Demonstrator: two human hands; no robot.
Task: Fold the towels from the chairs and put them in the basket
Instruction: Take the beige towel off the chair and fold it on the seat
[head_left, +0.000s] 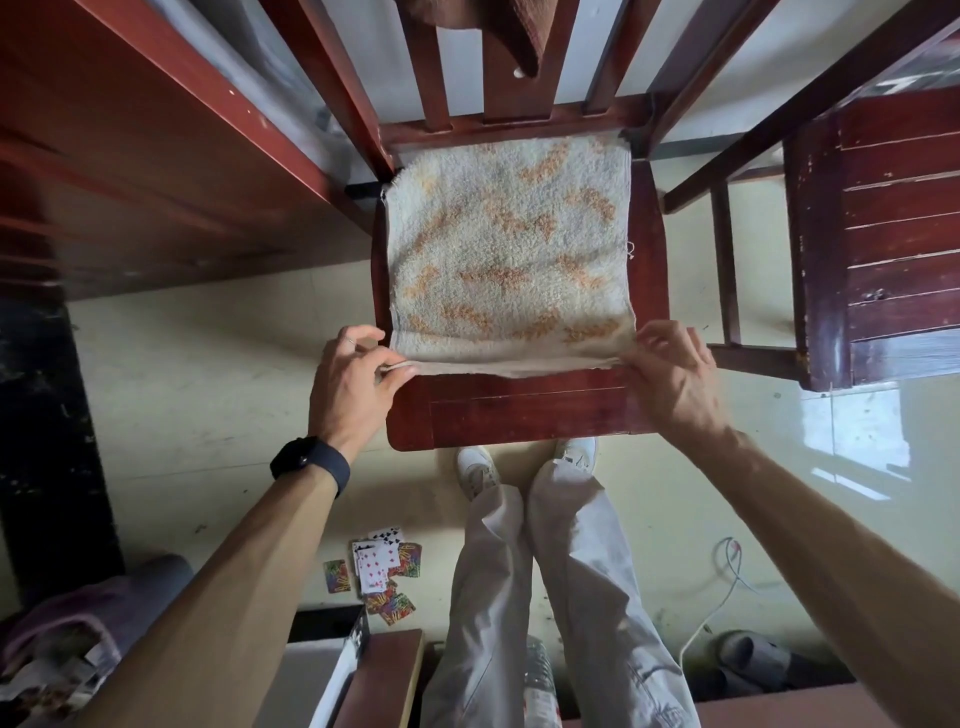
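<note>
The left hand (358, 374) pinches the near left corner of a pale towel (509, 249) between thumb and curled fingers, and the right hand (670, 374) pinches the near right corner the same way. Between them the towel's near edge is pulled straight and raised a little off the seat. The rest of the towel, cream with orange patches, lies spread on the seat of a red-brown wooden chair (519, 410), its far edge against the slatted back. A strip of bare seat shows nearer than the towel. A brown cloth (498, 26) hangs over the top of the chair back. A dark watch (309, 462) sits on the left wrist. To the right stands a second wooden chair (893, 234). Playing cards (382, 571) lie scattered on the pale floor, near left of the person's legs.
</note>
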